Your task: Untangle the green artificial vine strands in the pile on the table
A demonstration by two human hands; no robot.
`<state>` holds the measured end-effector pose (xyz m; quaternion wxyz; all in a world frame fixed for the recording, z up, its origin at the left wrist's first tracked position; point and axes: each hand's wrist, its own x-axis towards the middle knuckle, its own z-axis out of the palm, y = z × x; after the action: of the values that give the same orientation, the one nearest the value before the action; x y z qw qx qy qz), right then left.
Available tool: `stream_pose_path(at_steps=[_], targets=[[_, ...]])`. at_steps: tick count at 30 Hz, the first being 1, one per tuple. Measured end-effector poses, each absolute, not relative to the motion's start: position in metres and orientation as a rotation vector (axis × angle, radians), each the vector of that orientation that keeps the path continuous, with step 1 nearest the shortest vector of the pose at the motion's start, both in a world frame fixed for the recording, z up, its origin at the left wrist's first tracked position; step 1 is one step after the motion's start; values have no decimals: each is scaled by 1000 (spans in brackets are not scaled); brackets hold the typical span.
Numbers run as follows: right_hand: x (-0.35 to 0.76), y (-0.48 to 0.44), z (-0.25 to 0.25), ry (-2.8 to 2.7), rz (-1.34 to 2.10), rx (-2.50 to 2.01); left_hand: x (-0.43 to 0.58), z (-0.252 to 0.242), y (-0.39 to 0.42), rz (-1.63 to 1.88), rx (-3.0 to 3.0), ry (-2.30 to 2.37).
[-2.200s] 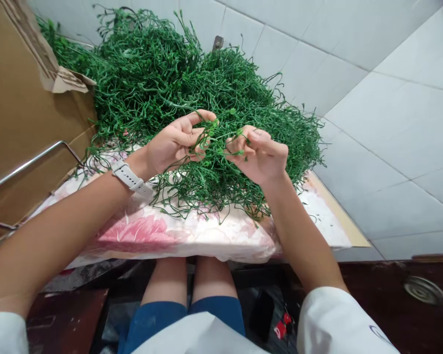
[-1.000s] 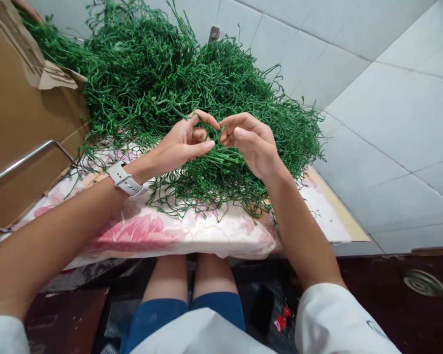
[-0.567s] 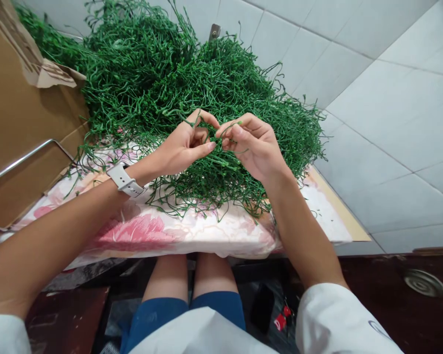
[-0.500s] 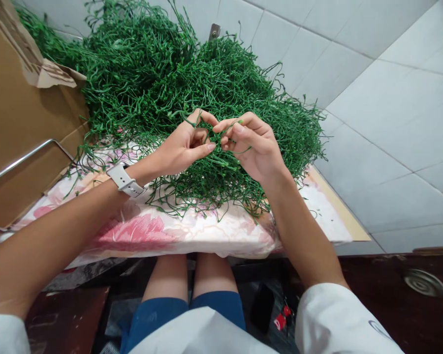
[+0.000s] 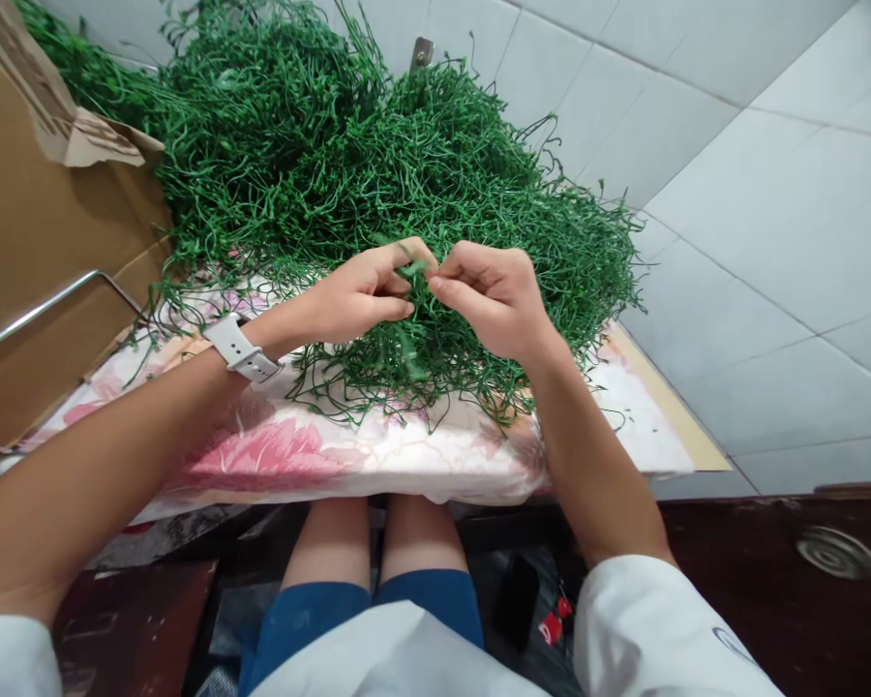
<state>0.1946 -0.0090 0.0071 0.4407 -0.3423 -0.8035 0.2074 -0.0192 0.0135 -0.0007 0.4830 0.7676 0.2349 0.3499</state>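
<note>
Handling green stems (image 5: 465, 165); hands (image 5: 367, 295) (image 5: 500, 300) close

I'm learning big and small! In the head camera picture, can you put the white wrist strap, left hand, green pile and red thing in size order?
Largest to smallest, as they look:
1. Green pile
2. Left hand
3. White wrist strap
4. Red thing

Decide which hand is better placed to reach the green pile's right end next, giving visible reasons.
Probably the right hand: it sits nearer that end of the green pile, while the left hand lies farther left.
</note>
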Motion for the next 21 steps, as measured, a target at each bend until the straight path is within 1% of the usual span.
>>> stream_pose_path(at_steps=[3, 6, 12, 15, 21], targets=[[211, -4, 11, -1890, 319, -896, -22, 2, 16, 831, 1886, 572], [225, 6, 16, -1721, 210, -881, -21, 4, 14, 938, 1760, 590], [224, 9, 18, -1789, 64, -917, -15, 1, 13, 1088, 1644, 611], [217, 5, 16, -1816, 112, -925, -15, 0, 16, 1151, 1664, 619], [204, 2, 8, -1989, 447, -830, -16, -2, 18, 1191, 1677, 642]])
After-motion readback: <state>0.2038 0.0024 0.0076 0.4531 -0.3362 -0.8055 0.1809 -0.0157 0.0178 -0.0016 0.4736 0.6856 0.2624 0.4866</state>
